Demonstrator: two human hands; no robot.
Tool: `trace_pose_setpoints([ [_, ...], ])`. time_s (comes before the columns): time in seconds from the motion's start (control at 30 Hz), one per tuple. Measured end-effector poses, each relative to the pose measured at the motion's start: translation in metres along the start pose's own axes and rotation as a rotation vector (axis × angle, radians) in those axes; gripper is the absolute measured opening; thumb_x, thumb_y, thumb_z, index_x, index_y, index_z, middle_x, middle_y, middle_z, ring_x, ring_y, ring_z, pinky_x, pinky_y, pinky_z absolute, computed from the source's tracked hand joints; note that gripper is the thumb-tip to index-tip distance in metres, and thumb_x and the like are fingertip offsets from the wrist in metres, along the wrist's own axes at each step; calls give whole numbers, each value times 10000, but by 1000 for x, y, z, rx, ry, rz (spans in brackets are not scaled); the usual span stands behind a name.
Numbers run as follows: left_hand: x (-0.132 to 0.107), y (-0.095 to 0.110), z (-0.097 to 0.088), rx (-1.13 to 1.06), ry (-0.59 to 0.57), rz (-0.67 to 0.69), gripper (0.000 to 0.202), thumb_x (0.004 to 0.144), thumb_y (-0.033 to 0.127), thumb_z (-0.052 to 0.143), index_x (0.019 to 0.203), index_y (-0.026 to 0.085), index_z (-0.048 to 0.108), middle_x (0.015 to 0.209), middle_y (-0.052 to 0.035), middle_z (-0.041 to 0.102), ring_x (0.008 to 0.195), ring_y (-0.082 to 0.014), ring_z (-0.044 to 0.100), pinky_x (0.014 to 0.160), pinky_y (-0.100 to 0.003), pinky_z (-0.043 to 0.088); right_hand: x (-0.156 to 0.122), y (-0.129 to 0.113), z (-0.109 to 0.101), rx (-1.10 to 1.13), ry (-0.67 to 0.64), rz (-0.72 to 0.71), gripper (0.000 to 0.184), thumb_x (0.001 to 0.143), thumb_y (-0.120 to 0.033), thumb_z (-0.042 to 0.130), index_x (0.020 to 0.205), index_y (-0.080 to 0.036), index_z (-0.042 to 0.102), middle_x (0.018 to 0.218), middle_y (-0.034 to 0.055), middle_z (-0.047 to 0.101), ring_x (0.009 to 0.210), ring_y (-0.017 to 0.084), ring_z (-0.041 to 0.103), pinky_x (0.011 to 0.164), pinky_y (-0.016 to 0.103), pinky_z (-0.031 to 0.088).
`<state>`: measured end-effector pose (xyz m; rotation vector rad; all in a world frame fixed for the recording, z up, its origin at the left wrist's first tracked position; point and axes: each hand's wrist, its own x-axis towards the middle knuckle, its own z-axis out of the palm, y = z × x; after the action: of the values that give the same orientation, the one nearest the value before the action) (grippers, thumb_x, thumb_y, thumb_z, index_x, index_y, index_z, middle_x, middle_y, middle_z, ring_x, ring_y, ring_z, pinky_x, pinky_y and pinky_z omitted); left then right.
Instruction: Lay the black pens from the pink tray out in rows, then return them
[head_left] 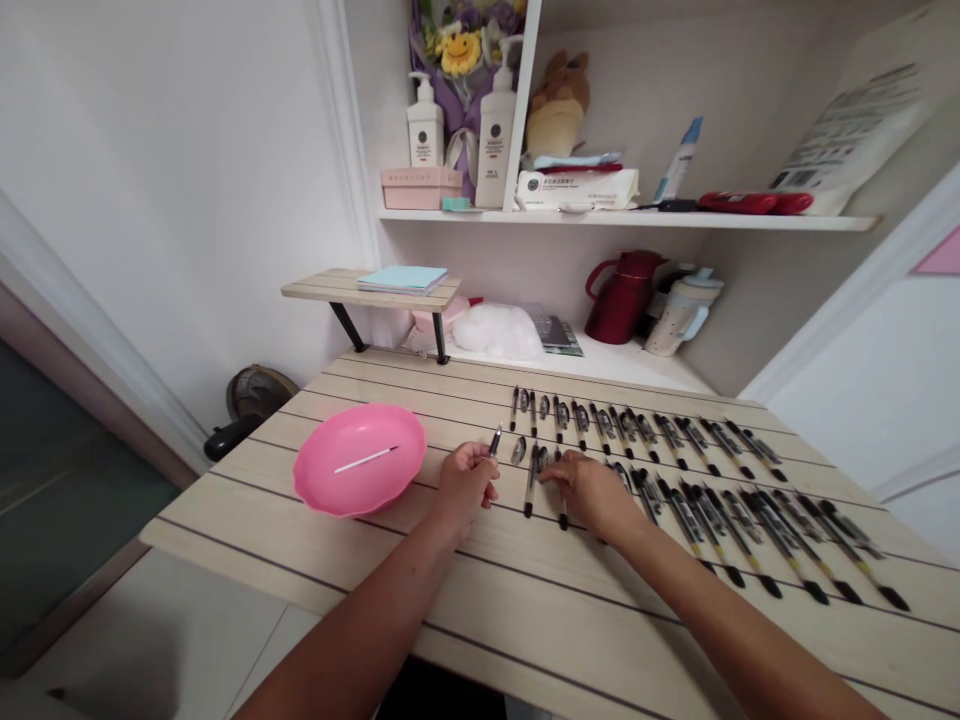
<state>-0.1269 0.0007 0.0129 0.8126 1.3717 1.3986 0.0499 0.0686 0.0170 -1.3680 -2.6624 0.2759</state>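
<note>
My left hand (469, 478) is closed around a pen (496, 440), whose pointed metal tip sticks up out of the fist. My right hand (592, 490) reaches down among the pens, thumb and finger pinched at a dark pen cap (543, 459). Beside that cap lies an uncapped pen (530, 482); another pen (562, 505) is partly hidden under the right hand. A loose cap (518, 451) rests between the hands. To the left, a pink bowl (315, 495) holds one thin white pen refill (365, 460).
Two rows of pens with caps beside them, a back row (630, 425) and a front row (780, 535), run rightward across the slatted table (465, 620). A small raised shelf (322, 287) stands at the back left. Behind are a red jug (625, 300) and a light tumbler (679, 315).
</note>
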Motion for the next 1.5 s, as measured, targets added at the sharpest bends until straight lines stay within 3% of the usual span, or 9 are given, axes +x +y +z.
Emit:
trace_pose_setpoints([
  [0.23,2,-2,-1,20,-3,3,186,646,255,541,809,174,504,608,39,530,372,-45,447,341,-155,285,0,-6,1,-56,-3,-6,345,784,-136,402,896,-294,688,895,41,611,785,145,586,668,212,373],
  [0.57,3,-3,-1,29,-6,2,183,650,259,537,807,171,501,616,36,531,371,-41,447,335,-149,285,-4,6,-3,-20,45,23,322,778,-133,416,864,-277,691,877,29,619,764,137,587,676,210,386],
  [0.7,2,-3,0,33,-6,-1,181,649,257,534,804,170,497,614,37,529,373,-40,451,335,-144,287,-18,-10,-3,-10,43,-74,321,801,-149,394,929,-270,662,849,30,610,735,131,583,651,210,385],
  [0.8,0,-2,1,34,-15,-6,181,648,258,533,801,169,495,602,38,531,370,-40,450,338,-144,287,-30,-29,2,-57,40,-159,277,845,-253,385,988,-262,622,871,43,590,703,133,580,608,219,375],
  [0.93,-3,-2,4,38,-36,-12,191,638,245,536,808,167,501,583,42,533,356,-39,438,333,-147,277,-34,-43,10,-162,28,-153,262,864,-326,373,998,-260,589,876,54,581,649,138,577,554,230,354],
  [1.3,-2,-3,4,51,-54,-11,190,652,237,525,824,164,496,596,40,534,357,-41,439,325,-151,273,-31,-43,14,-231,22,-152,250,874,-262,353,916,-225,597,846,58,594,631,143,582,516,234,321],
  [1.5,-4,-3,6,54,-90,-9,190,655,254,540,816,162,500,596,38,542,358,-42,448,324,-149,280,-36,-37,12,-65,78,-141,239,846,-289,383,830,-205,606,810,57,590,617,137,553,522,233,309],
])
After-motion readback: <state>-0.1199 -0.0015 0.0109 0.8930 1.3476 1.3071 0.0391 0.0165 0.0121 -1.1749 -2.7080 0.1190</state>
